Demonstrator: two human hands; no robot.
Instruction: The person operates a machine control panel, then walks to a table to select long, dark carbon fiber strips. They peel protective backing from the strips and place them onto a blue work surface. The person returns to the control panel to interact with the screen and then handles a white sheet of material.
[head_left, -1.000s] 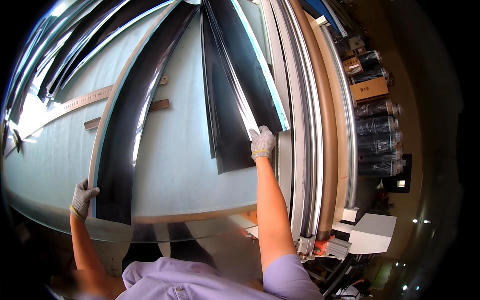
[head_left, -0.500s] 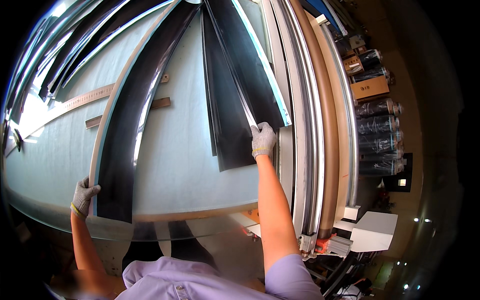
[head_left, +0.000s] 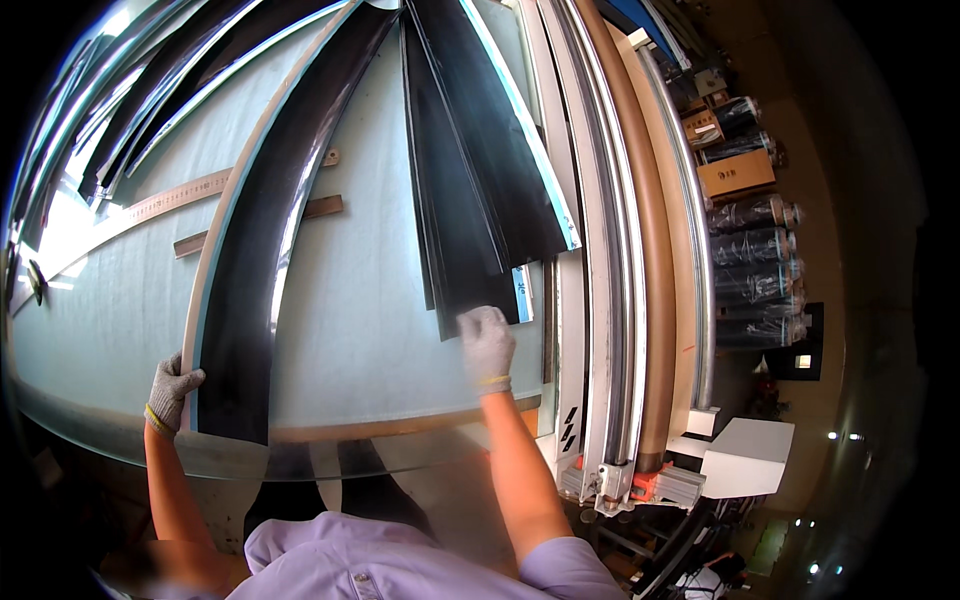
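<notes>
Gripping the left strip (head_left: pixel 245 300) by its outer edge, the left hand (head_left: pixel 174 390) is holding it over the surface (head_left: pixel 345 330). The blurred right hand (head_left: pixel 488 345) is overlapping the right strips (head_left: pixel 452 265) at their near end; its grip cannot be told.

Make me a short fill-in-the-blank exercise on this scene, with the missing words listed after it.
1. The left hand grips the edge of a long strip that is mostly ____ in colour.
2. The right hand, like the left, wears a ____.
3. Of the two hands, the one nearer the ruler is the ____ one.
4. The wrapped rolls lie on the ____ side of the picture.

Missing words: black; glove; left; right.
</notes>
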